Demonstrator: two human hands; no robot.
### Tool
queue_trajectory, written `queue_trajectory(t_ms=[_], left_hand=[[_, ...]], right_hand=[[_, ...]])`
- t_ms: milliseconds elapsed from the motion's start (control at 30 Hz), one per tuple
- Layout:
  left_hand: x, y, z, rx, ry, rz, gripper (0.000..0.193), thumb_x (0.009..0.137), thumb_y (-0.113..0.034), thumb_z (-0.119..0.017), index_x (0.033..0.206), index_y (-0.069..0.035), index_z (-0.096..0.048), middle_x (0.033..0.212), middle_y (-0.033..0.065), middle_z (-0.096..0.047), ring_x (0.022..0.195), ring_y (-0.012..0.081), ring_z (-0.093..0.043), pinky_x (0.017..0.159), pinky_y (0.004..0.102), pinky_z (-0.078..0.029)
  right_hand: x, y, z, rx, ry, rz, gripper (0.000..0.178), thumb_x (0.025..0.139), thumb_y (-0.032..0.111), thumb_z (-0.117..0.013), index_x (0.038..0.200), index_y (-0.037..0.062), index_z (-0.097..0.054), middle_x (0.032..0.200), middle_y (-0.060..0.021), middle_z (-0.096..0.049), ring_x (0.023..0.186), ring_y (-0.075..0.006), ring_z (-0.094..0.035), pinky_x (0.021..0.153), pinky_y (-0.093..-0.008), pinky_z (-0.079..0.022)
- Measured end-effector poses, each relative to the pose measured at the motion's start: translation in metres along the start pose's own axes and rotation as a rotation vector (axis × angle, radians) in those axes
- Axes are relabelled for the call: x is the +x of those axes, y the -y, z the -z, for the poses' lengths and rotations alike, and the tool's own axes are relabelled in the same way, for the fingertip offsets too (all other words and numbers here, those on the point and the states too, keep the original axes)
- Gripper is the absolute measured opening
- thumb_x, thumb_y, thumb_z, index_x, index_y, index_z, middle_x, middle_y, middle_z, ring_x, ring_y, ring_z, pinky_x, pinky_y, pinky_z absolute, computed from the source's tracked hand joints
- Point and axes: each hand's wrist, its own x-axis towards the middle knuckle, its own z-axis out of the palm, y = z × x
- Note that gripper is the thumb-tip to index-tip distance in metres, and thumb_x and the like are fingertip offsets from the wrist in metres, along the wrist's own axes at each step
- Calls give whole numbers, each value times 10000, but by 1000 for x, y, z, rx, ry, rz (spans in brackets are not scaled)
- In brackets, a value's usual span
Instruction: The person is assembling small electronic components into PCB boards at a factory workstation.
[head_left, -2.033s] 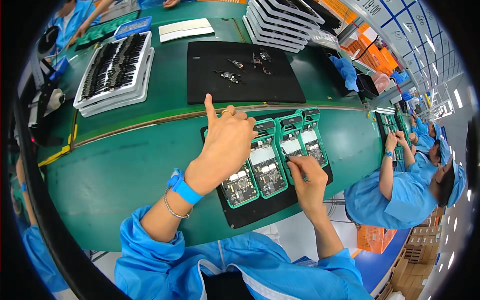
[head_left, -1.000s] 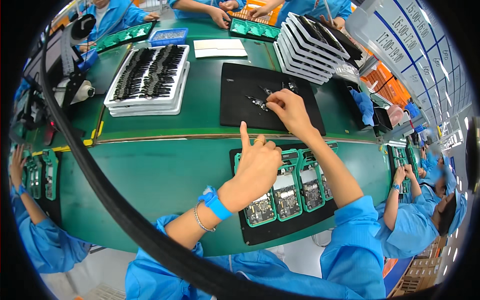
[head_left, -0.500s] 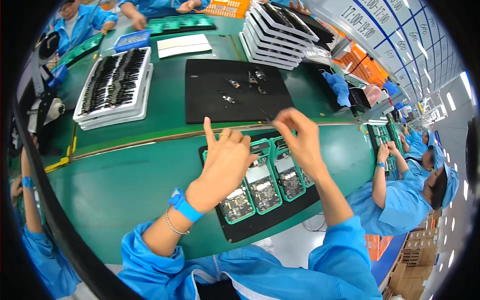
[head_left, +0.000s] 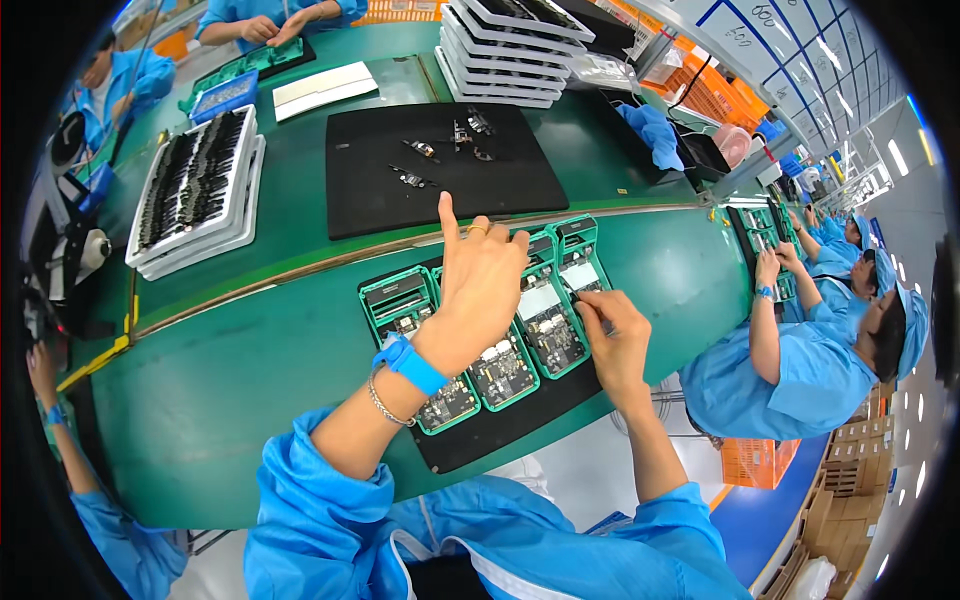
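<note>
A row of green-framed circuit boards (head_left: 503, 374) lies before the person. Hands apart: left hand (head_left: 482, 285) over the row's middle, grip unclear; right hand (head_left: 618, 335) pinching a small dark piece (head_left: 576, 296) toward its right end.

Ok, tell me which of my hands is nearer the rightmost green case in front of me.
Right. The right hand covers the near end of that case; the left hand is farther left, over other cases.

Framed circuit boards (head_left: 503, 375) in a row on the near mat (head_left: 452, 455), behind it the far mat (head_left: 500, 185) with small parts (head_left: 411, 178) lying on it, filled trays (head_left: 240, 192) to its left, stacked trays (head_left: 500, 90) behind it.
</note>
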Motion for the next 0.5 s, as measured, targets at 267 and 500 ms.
queue_trajectory(t_ms=[267,500], left_hand=[[-2,-1,2,84,4,9,190,995,-149,-723,1158,-64,-771,971,65,-726,1094,287,-675,1281,726,-159],[-3,-1,3,63,9,29,243,992,-125,-720,1224,-59,-757,993,71,-711,1120,292,-660,1274,735,-173]], right_hand=[[-6,6,-2,-66,32,-7,138,927,-48,-765,1064,-31,-778,909,-151,-716,772,-287,-687,694,-381,-535],[-4,14,-4,-378,141,30,117,920,-8,-736,1030,-32,-768,960,-199,-720,854,-390,-705,736,-454,-553]])
